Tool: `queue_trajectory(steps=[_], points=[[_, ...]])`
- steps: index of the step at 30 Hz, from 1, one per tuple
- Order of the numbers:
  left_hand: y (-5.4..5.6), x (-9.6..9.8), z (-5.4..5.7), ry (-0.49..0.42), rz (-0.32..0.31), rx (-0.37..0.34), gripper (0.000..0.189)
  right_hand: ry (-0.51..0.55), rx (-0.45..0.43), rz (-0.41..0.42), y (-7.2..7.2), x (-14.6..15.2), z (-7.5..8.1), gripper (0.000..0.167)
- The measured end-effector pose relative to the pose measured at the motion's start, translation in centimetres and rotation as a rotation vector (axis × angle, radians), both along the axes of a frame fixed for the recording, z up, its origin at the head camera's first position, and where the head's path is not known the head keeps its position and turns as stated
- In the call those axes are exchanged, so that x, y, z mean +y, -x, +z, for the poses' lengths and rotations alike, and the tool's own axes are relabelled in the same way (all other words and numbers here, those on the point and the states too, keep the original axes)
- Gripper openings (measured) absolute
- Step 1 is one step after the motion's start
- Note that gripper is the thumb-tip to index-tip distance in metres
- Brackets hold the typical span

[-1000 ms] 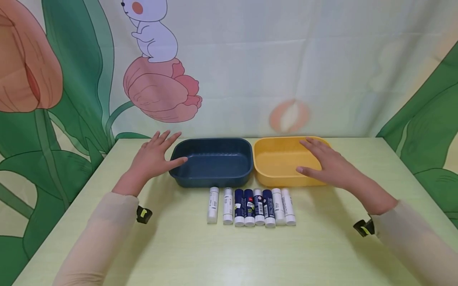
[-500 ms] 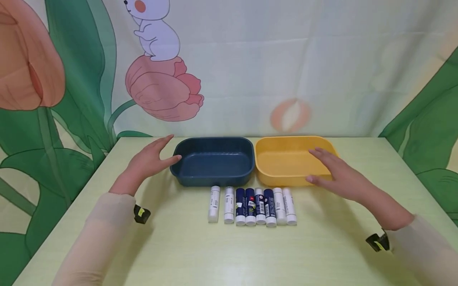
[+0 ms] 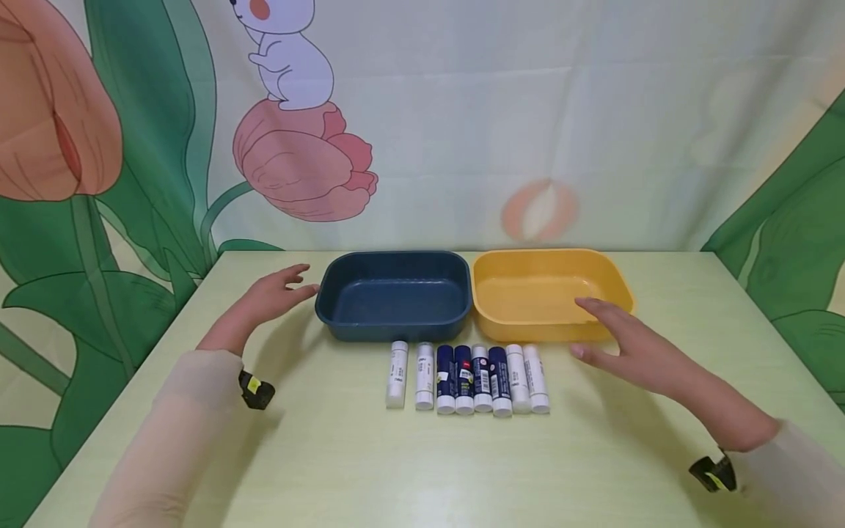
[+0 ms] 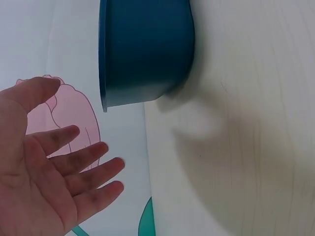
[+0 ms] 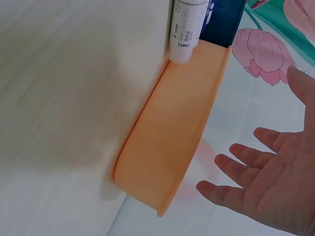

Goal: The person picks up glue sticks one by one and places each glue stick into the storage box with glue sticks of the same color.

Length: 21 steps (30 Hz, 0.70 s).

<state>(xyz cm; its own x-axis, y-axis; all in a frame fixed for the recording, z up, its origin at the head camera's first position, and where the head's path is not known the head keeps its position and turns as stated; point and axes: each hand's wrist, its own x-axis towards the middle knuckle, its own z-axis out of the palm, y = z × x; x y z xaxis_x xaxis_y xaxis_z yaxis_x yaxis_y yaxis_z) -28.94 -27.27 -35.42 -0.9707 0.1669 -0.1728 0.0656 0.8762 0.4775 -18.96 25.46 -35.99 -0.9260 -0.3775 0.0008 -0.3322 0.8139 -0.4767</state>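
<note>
My left hand (image 3: 272, 295) hovers just left of the dark blue bin (image 3: 396, 334), its fingers spread and holding nothing, as the left wrist view also shows. Over the front right corner of the yellow bin (image 3: 541, 333) my right hand (image 3: 634, 348) hangs in the air with relaxed fingers. In front of the two bins lies a row of glue sticks. A white glue stick (image 3: 397, 374) is at the left end, a navy glue stick (image 3: 445, 378) is near the middle, and another white glue stick (image 3: 537, 378) ends the row at the right.
Both bins stand side by side at the back of the pale table (image 3: 422, 469). Behind them hangs a cloth backdrop (image 3: 449, 147) printed with tulips and a white animal. A small black device (image 3: 256, 390) sits at my left wrist.
My left hand has drawn back leftward off the blue bin's rim. My right hand has moved right and toward me, away from over the yellow bin. The glue sticks stay in place.
</note>
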Motion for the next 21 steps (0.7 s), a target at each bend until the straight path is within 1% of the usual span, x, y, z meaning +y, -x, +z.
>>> queue_trajectory(steps=[3,8,10,15,21], points=[[0.2,0.1,0.0,-0.045,0.005,-0.070,0.069,0.008,-0.017,0.002,-0.2,-0.1,-0.4,0.083],[0.6,0.0,0.0,-0.177,0.012,-0.228,0.069,0.006,-0.079,-0.013,-0.4,-0.6,-0.9,0.085],[0.7,-0.1,0.0,-0.212,0.008,-0.269,0.070,0.010,-0.088,-0.009,-0.4,-0.9,-1.1,0.084],[0.9,-0.3,-0.2,-0.265,0.000,-0.317,0.068,0.015,-0.113,-0.006,-0.5,-1.5,-1.8,0.084],[1.1,-0.2,-0.3,-0.311,0.025,-0.380,0.066,0.051,-0.190,-0.014,-0.4,-1.9,-1.9,0.082]])
